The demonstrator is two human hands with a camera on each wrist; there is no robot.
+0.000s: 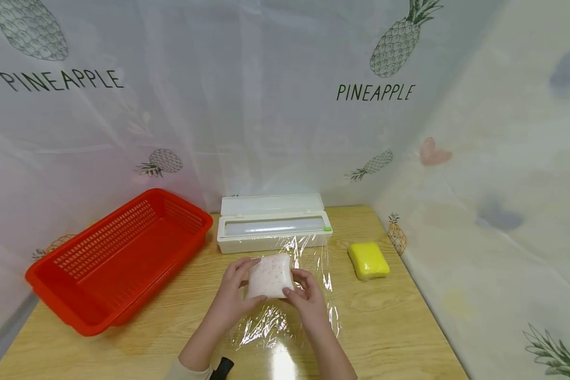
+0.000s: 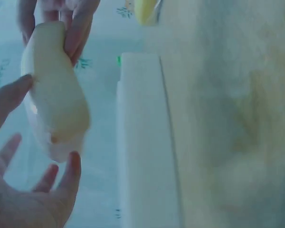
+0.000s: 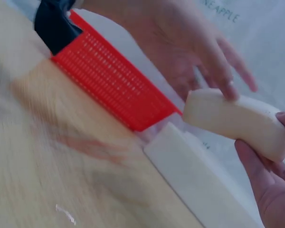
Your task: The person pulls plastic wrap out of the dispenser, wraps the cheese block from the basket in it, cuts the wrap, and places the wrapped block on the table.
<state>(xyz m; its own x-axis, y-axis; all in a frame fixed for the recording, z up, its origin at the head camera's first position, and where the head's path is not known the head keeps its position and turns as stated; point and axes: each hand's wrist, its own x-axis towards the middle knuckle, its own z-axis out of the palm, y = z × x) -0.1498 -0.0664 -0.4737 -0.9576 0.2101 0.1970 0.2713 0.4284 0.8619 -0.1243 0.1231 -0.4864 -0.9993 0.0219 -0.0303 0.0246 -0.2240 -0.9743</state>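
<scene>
A white, pillow-shaped block [image 1: 269,275] with reddish speckles on its top is held between two hands above the table. My left hand [image 1: 234,291] grips its left side, thumb at the near corner and fingers at the far one. On the right side, my right hand [image 1: 309,295] pinches it between thumb and fingers. In the right wrist view the block [image 3: 237,118] shows its thick, smooth side. Clear plastic film [image 1: 266,324] lies wrinkled and shiny beneath the hands, stretching from the white film dispenser [image 1: 273,244] behind them.
The dispenser's lid [image 1: 272,203] stands raised, with a film roll inside. A red perforated basket [image 1: 119,264] sits on the left of the wooden table [image 1: 385,338]. To the right lies a yellow block [image 1: 369,260] with a shiny, film-like surface. Pineapple-printed curtains [image 1: 266,105] hang behind.
</scene>
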